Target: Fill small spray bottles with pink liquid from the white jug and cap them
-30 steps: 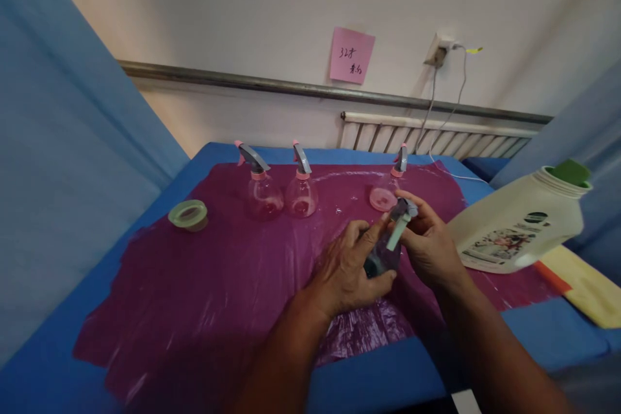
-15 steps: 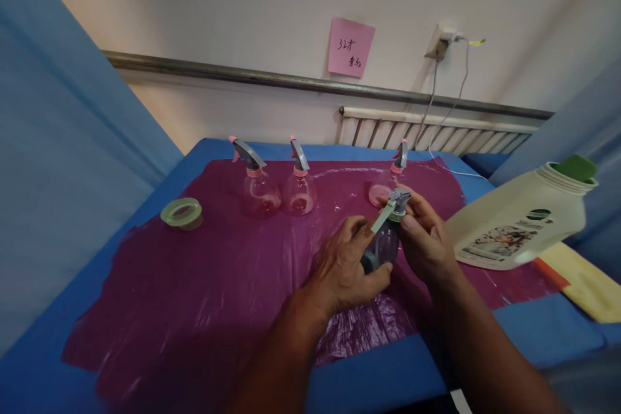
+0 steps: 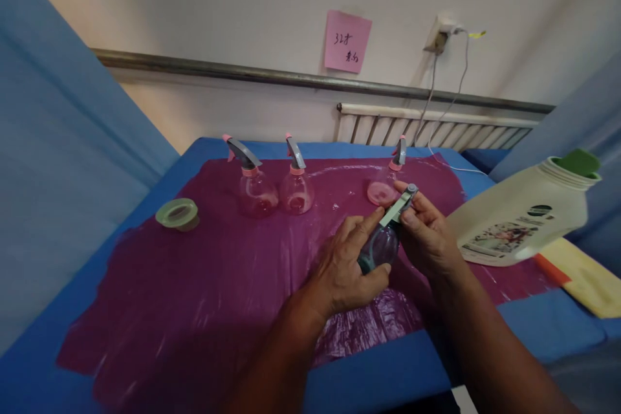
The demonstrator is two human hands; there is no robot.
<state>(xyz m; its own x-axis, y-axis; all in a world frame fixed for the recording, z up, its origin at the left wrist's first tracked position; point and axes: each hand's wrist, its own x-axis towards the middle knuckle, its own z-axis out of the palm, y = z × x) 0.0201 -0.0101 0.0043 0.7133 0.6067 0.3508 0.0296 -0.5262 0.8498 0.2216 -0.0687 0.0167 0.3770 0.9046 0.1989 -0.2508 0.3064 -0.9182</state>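
Note:
A green-tinted spray bottle (image 3: 385, 247) is between my two hands, tilted a little, over the purple plastic sheet (image 3: 233, 278). My left hand (image 3: 347, 265) is wrapped round its clear body, with the thumb low on the near side. At the neck, the fingers of my right hand (image 3: 427, 226) close on the collar below the grey and pale green trigger head (image 3: 400, 204). The collar is mostly hidden by the fingers. Behind stand three pink-collared spray bottles, two at the left (image 3: 258, 194) (image 3: 297, 194) and one at the right (image 3: 383, 191).
A large cream detergent bottle (image 3: 524, 220) with a green spout leans at the right, by a yellow packet (image 3: 582, 278). A pale green round container (image 3: 177, 214) sits at the left. Blue curtains (image 3: 58, 110) flank the blue-covered table; a radiator (image 3: 436, 126) and cable (image 3: 429, 103) are behind.
The trigger head has turned at the neck as my right fingers shifted around it. My left hand still holds the body. The view has moved slightly.

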